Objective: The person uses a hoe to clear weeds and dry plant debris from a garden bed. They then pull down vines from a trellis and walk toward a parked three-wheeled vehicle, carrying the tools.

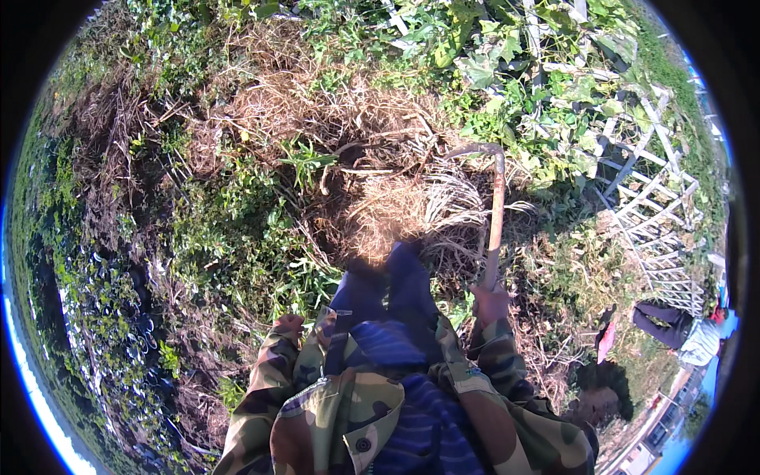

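My right hand [491,304] grips the wooden handle of a sickle [497,219]. The tool points away from me, and its curved, rust-dark blade [475,148] bends left at the far end, over dry stems. Beside my left hip is my left hand [290,325], fingers curled, with nothing seen in it. A heap of dry brown grass [380,217] lies just beyond my legs. Pale dry stalks [454,199] lie against the heap, left of the sickle handle. A green leafy plant [306,163] stands at the heap's far left.
White lattice fencing [653,219] leans at the right, with broad-leaved vines [504,77] climbing over its far part. Low green weeds [231,237] cover the ground to the left. A person [683,329] is at the far right, near a pink object [606,342].
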A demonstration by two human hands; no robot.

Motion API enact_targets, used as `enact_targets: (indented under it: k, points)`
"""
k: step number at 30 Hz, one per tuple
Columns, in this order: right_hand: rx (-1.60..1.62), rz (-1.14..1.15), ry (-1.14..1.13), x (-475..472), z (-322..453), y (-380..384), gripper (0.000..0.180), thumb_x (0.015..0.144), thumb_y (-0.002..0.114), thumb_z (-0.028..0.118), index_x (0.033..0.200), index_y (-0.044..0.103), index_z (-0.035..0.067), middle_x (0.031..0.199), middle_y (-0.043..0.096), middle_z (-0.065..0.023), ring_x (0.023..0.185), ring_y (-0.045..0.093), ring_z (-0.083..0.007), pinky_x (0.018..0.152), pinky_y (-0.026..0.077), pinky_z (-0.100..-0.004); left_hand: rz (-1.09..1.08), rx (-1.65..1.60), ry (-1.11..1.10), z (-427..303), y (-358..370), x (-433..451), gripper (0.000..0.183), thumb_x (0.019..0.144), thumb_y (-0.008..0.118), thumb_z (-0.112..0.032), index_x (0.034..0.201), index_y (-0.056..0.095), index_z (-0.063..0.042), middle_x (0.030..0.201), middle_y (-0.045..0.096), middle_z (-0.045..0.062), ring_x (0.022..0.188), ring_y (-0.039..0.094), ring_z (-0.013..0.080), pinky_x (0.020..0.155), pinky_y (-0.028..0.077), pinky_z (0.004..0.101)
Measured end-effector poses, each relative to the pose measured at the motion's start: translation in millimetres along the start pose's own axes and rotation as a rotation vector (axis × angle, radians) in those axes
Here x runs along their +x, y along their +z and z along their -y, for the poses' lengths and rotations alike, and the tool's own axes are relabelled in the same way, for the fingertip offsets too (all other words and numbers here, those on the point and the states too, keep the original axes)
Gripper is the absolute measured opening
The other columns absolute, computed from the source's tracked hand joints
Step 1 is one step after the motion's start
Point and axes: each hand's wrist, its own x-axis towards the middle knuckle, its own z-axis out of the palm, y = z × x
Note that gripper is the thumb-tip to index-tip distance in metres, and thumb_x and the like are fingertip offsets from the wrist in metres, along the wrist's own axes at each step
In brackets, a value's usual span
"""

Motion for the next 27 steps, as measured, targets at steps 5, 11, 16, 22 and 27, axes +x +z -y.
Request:
enact_targets:
  k: [5, 11, 16, 22, 27]
  points:
    - [0.038, -0.021, 0.128, 30, -21, -5, 0.022, 0.074, 0.072, 0.011, 0.078, 0.052, 0.004, 0.055, 0.048, -0.0012, 0.039, 0.045, -0.0129, 0.034, 0.034, -0.0288, -0.025, -0.141, 0.011, -7, -2, 11, 0.030, 0.080, 0.067, -0.024, 0.096, 0.064, 0.001, 0.071, 0.064, 0.008, 0.055, 0.058, 0.0145, 0.048, 0.047, 0.0280]
    - [-0.010, -0.030, 0.254, 58, -33, -5, 0.023, 0.072, 0.075, 0.009, 0.079, 0.054, 0.002, 0.057, 0.050, -0.0031, 0.041, 0.047, -0.0154, 0.036, 0.036, -0.0315, -0.032, -0.195, -0.020, -29, 20, 17, 0.027, 0.081, 0.067, -0.022, 0.094, 0.064, 0.001, 0.070, 0.063, 0.007, 0.057, 0.058, 0.0136, 0.048, 0.046, 0.0262]
    - [-0.112, 0.043, 0.252, 80, -32, -17, 0.023, 0.072, 0.075, 0.012, 0.078, 0.055, 0.002, 0.060, 0.052, -0.0022, 0.046, 0.049, -0.0146, 0.039, 0.038, -0.0312, -0.015, -0.048, 0.012, -47, 42, 10, 0.032, 0.081, 0.067, -0.025, 0.098, 0.063, 0.002, 0.077, 0.066, 0.009, 0.063, 0.063, 0.0174, 0.051, 0.051, 0.0293]
    - [-0.129, 0.114, 0.276, 116, -35, -24, 0.022, 0.075, 0.072, 0.011, 0.081, 0.054, 0.001, 0.058, 0.050, -0.0033, 0.042, 0.047, -0.0141, 0.035, 0.036, -0.0316, -0.119, 0.149, 0.046, -84, 58, 3, 0.026, 0.081, 0.067, -0.028, 0.082, 0.064, -0.002, 0.066, 0.062, 0.005, 0.054, 0.057, 0.0138, 0.047, 0.047, 0.0277]
    - [-0.228, 0.151, 0.274, 136, -35, -37, 0.024, 0.074, 0.073, 0.012, 0.079, 0.052, 0.001, 0.055, 0.047, -0.0024, 0.039, 0.045, -0.0148, 0.033, 0.033, -0.0322, -0.053, 0.133, 0.048, -122, 78, 18, 0.031, 0.082, 0.063, -0.027, 0.096, 0.065, 0.001, 0.074, 0.067, 0.011, 0.062, 0.065, 0.0189, 0.052, 0.054, 0.0315]
